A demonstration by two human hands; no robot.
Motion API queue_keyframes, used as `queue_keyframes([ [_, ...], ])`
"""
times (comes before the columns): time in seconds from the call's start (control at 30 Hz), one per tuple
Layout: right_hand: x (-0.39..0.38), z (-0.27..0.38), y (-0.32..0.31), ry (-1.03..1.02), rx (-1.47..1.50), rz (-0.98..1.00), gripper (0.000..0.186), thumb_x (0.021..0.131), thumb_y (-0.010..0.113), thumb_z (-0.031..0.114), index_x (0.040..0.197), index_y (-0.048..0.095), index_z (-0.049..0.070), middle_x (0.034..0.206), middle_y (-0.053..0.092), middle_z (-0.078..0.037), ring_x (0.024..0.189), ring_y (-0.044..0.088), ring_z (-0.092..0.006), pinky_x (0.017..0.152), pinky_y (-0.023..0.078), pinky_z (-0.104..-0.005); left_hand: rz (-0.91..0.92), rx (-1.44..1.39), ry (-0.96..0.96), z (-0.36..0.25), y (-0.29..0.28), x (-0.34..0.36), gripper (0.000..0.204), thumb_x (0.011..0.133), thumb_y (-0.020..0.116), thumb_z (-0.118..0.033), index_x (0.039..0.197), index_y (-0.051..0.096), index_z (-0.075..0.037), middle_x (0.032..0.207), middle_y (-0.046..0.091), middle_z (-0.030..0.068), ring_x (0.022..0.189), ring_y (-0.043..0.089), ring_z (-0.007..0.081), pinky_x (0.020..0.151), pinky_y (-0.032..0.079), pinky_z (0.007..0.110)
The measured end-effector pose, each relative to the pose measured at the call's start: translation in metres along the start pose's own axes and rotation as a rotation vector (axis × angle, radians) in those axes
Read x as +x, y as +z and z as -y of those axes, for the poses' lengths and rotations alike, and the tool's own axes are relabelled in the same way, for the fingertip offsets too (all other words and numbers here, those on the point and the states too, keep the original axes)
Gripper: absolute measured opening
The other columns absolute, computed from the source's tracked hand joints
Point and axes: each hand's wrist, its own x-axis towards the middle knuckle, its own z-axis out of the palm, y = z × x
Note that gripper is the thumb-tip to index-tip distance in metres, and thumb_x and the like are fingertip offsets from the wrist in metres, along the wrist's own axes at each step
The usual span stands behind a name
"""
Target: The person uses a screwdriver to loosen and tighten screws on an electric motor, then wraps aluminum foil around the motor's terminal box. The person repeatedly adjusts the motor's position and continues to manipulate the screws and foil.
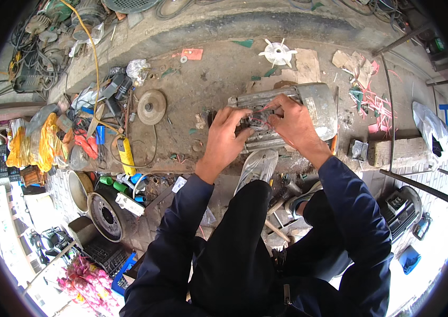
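A grey electric motor (315,108) with a finned housing lies on its side on the concrete ledge in front of me. Its wiring opening (257,122) faces up, with several thin leads in it. Over this opening my left hand (223,138) comes from the left, its fingers curled at a thin red wire (260,111). From the right, my right hand (299,126) pinches the same wire between thumb and forefinger. The fingertips partly cover the leads, so their ends are hard to make out.
A white plastic fan (278,53) lies beyond the motor. A round metal end cover (151,106) is to the left, near a yellow hoist control (126,156). Pink and red scraps (377,108) litter the right side. A wheel rim (105,216) stands lower left.
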Motion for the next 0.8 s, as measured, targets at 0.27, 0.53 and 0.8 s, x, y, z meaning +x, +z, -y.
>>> queue_keyframes([
  [0.27, 0.0, -0.003, 0.003, -0.02, 0.001, -0.032, 0.023, 0.086, 0.079, 0.004, 0.108, 0.071, 0.004, 0.094, 0.076, -0.016, 0.079, 0.073, -0.0295, 0.073, 0.058, -0.0392, -0.11, 0.056, 0.11, 0.006, 0.01, -0.005, 0.047, 0.079, 0.083, -0.002, 0.123, 0.069, -0.008, 0.118, 0.07, 0.0103, 0.105, 0.062, 0.0343, 0.093, 0.052, 0.043],
  [0.53, 0.0, 0.004, -0.002, -0.041, 0.0, -0.039, 0.023, 0.088, 0.079, 0.009, 0.109, 0.071, 0.006, 0.091, 0.075, -0.017, 0.076, 0.073, -0.0279, 0.071, 0.057, -0.0388, -0.102, 0.018, 0.065, 0.005, 0.01, -0.006, 0.048, 0.079, 0.083, -0.003, 0.124, 0.07, -0.009, 0.12, 0.07, 0.01, 0.107, 0.062, 0.0348, 0.096, 0.05, 0.044],
  [0.8, -0.017, 0.021, -0.031, 0.032, 0.302, 0.266, 0.031, 0.087, 0.08, 0.0, 0.116, 0.071, 0.001, 0.096, 0.076, -0.009, 0.084, 0.071, -0.014, 0.078, 0.059, -0.0316, -0.008, -0.021, 0.059, 0.009, -0.007, -0.005, 0.05, 0.08, 0.082, -0.002, 0.128, 0.07, -0.008, 0.122, 0.069, 0.0109, 0.114, 0.063, 0.0313, 0.094, 0.055, 0.04],
])
